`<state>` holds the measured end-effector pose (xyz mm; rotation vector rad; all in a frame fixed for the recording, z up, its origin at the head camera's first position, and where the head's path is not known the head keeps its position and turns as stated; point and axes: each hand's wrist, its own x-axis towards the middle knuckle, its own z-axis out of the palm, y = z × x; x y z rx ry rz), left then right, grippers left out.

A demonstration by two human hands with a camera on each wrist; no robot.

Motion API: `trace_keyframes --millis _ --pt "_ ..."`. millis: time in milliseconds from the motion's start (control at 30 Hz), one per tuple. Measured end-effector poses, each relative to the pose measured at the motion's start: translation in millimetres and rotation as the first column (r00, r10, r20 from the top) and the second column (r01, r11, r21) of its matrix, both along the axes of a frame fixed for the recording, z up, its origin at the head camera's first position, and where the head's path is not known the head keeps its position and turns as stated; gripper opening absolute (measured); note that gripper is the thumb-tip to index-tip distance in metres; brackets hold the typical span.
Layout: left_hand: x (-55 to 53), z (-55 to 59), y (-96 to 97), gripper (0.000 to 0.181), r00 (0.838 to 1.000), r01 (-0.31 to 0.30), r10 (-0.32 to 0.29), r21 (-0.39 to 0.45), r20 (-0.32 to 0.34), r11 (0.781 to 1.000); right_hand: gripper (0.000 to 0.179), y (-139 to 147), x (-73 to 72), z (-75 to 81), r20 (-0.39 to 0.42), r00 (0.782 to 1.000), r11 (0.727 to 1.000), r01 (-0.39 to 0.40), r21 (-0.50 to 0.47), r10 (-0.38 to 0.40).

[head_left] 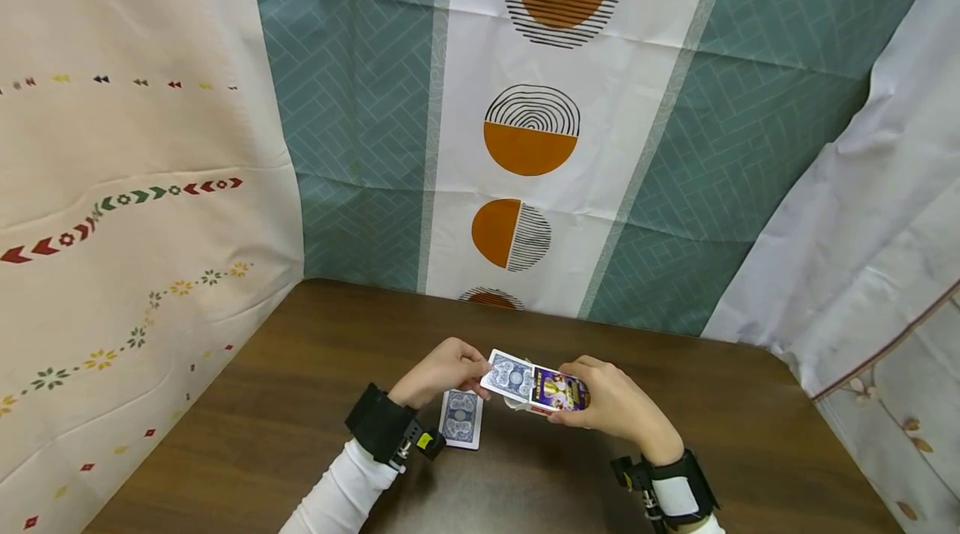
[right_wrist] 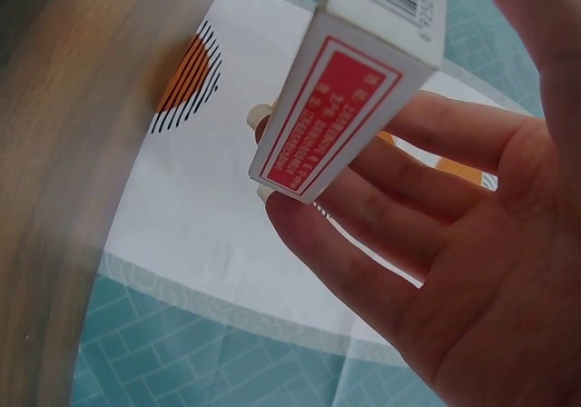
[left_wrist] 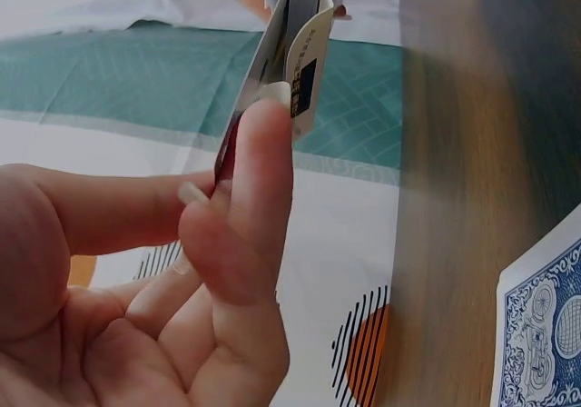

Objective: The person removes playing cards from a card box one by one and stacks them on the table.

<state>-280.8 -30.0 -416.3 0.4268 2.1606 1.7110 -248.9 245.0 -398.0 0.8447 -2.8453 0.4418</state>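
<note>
Above the table, my right hand (head_left: 618, 401) grips a playing-card box (head_left: 558, 391) with a purple and yellow face. The right wrist view shows the box's red-labelled narrow side (right_wrist: 331, 116) and a barcode on its end. A blue-backed playing card (head_left: 510, 375) sticks out of the box's left end, its outer edge pinched by my left hand (head_left: 442, 373) between thumb and finger. In the left wrist view that card is nearly edge-on, beside an opened flap (left_wrist: 307, 84); the dark edge of a card stack (left_wrist: 304, 12) shows inside the box. Below my left hand lies another blue-backed card (head_left: 461, 420).
A dark brown wooden table (head_left: 337, 334) carries everything. Behind it hangs a teal and white curtain (head_left: 367, 142) with orange circles; a cream patterned cloth (head_left: 135, 142) is on the left, a white one (head_left: 862, 267) on the right. Both wrists wear black straps with small cameras.
</note>
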Motion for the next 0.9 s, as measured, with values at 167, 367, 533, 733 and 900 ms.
trace_keyframes --millis 167,367,533,733,900 --pt "2.8 2.0 0.6 0.019 0.999 -0.044 0.044 -0.019 0.002 0.999 0.058 0 -0.3 -1.1 -0.004 1.000 1.000 -0.006 -0.005 0.006" --pt "0.9 2.0 -7.3 0.019 0.996 -0.091 0.091 0.013 -0.013 0.996 0.059 2 -0.3 -0.7 -0.009 1.000 1.000 0.011 -0.001 -0.011" --pt "-6.0 -1.0 -21.4 0.024 0.994 -0.107 0.108 0.029 -0.035 0.994 0.059 2 -0.9 -1.6 -0.004 1.000 1.000 0.010 -0.003 -0.010" --pt "-17.5 -6.6 -34.3 0.025 0.987 -0.161 0.161 0.058 0.010 0.985 0.058 4 -1.8 -3.0 -0.024 1.000 1.000 -0.011 -0.007 0.011" --pt "-25.7 -16.5 -40.5 0.021 0.970 -0.236 0.233 0.030 0.072 0.971 0.056 4 -2.8 -3.5 -0.032 0.999 0.999 -0.039 -0.020 0.038"
